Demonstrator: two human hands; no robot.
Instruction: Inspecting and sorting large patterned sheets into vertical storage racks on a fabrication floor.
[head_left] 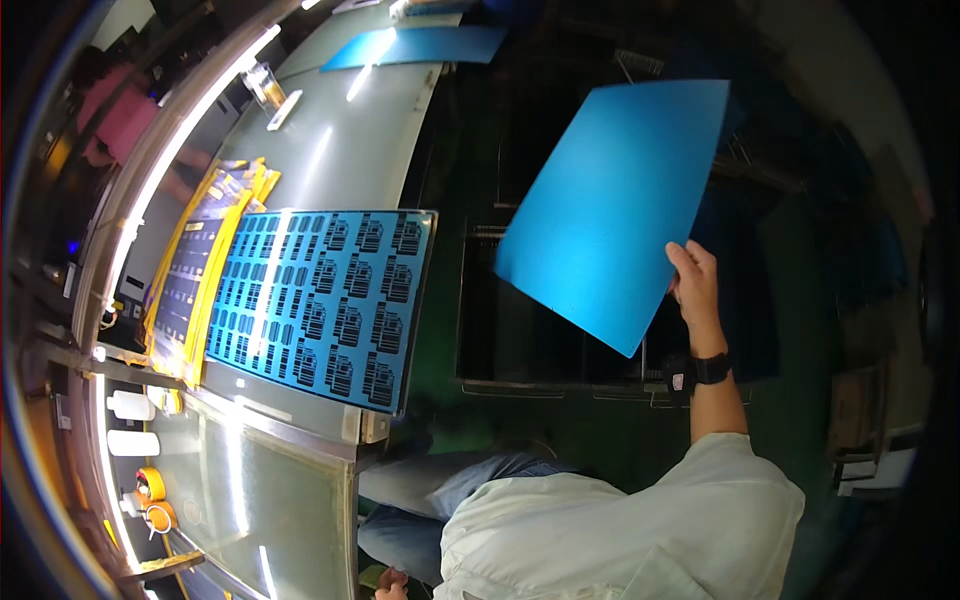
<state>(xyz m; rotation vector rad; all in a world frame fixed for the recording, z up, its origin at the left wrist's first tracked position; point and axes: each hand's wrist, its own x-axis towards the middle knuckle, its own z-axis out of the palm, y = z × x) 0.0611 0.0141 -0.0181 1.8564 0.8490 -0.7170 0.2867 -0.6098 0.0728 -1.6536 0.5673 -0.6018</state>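
Observation:
My right hand (695, 280) grips a plain blue sheet (615, 200) by its lower right edge, thumb on the face turned up. The sheet is held tilted in the air, right of the bench and apart from it. A black band with a small box is on my right wrist. At the lower edge, my left hand (391, 586) shows only in part, its fingers curled beside a small yellow-green thing I cannot make out. A blue panel (342, 305) with rows of black printed patterns lies on the bench, near its right edge.
The grey bench (340, 130) runs along the left under bright tube lights. Yellow-edged film sheets (195, 290) lie beside the panel. Another blue sheet (420, 46) lies at the far end. White bottles (132, 443) and orange tape rolls (152, 484) stand lower left. A dark rack (520, 385) stands right.

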